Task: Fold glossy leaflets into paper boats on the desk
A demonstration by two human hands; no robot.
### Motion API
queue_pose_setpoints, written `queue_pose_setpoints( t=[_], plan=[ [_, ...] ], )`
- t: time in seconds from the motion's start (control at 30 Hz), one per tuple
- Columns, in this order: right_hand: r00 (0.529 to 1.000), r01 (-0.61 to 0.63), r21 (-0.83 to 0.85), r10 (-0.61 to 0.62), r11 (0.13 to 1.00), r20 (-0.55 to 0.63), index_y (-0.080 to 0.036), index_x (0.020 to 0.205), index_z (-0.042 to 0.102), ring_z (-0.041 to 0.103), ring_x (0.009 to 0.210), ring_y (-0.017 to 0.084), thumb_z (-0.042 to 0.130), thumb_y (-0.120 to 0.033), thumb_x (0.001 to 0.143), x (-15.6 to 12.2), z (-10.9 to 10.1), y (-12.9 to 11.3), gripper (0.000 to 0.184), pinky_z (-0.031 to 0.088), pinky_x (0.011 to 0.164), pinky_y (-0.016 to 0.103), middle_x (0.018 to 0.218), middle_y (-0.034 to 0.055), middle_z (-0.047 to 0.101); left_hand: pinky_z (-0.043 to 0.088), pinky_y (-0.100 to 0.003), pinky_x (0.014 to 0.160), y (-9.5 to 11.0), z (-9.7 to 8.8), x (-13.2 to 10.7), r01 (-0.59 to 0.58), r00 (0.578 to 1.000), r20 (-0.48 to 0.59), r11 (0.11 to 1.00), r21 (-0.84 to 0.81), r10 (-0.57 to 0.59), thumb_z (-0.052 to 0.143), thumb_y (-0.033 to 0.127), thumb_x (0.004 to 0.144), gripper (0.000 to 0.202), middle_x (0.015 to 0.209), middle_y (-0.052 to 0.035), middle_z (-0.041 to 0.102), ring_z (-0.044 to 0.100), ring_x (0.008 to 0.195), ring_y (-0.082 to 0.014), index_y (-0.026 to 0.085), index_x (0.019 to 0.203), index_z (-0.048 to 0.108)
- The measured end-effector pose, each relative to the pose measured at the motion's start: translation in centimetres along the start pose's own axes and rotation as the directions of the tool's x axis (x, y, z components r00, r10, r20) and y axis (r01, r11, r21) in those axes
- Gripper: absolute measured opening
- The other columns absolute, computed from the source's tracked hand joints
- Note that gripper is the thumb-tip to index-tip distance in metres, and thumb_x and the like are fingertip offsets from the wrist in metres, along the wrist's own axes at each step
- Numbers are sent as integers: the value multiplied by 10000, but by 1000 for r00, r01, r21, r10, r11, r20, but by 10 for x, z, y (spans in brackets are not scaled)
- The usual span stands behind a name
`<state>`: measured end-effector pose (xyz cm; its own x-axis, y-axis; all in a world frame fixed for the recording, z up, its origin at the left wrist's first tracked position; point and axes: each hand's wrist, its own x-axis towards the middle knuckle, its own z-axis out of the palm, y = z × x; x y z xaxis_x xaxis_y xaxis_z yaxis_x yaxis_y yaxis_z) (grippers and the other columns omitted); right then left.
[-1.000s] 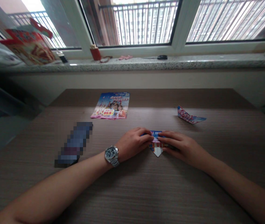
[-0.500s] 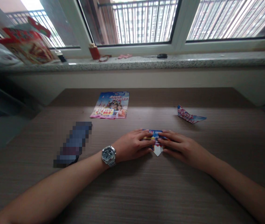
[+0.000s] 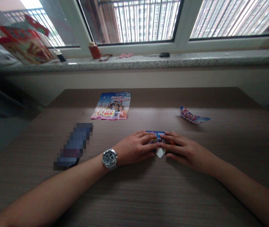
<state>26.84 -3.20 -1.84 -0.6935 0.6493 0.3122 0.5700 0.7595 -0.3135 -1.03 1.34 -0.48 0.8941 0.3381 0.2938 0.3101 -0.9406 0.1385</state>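
Near the middle of the worktop (image 3: 134, 195), folded printed paper (image 3: 158, 135) lies under and between both hands' fingers. Left hand (image 3: 135, 148): fingers outstretched, resting over paper's left part. Right hand (image 3: 188, 149): same, over right part. Neither clenched, no pinch visible. Left and right fingertips nearly meet mid-paper; blue top edge shows beyond them, white point pokes out toward the person.
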Motion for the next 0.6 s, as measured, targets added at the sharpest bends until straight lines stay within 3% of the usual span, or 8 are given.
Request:
queue_pose_setpoints(
  t=[0.23, 0.43, 0.6],
  plan=[
    [1000, -8, -28, 9, 1000, 17, -267, 1392, 596, 476, 1394, 311, 591, -267, 971, 0, -1, -1, 420, 444, 1117, 542, 1452, 122, 578, 438, -463, 1107, 2, -2, 0, -41, 999, 13, 998, 46, 40, 510, 405, 1017, 353, 1347, -107, 613, 571, 1258, -257, 229, 1308, 601],
    [996, -85, -113, 88, 990, 26, -234, 1411, 575, 502, 1359, 331, 585, -332, 972, 2, -3, -4, 450, 478, 1075, 545, 1477, 154, 542, 410, -408, 1151, 6, -3, 1, -99, 994, 36, 995, 23, 98, 477, 401, 1033, 397, 1409, -92, 583, 520, 1335, -248, 187, 1359, 554],
    [994, -110, -126, 112, 986, 7, -263, 1411, 570, 516, 1336, 336, 608, -362, 955, 1, -3, -3, 468, 478, 1062, 566, 1469, 135, 555, 430, -427, 1133, 7, -2, 1, -65, 997, 51, 998, -8, 65, 475, 429, 1030, 441, 1397, -111, 594, 538, 1321, -261, 179, 1391, 523]
  ],
)
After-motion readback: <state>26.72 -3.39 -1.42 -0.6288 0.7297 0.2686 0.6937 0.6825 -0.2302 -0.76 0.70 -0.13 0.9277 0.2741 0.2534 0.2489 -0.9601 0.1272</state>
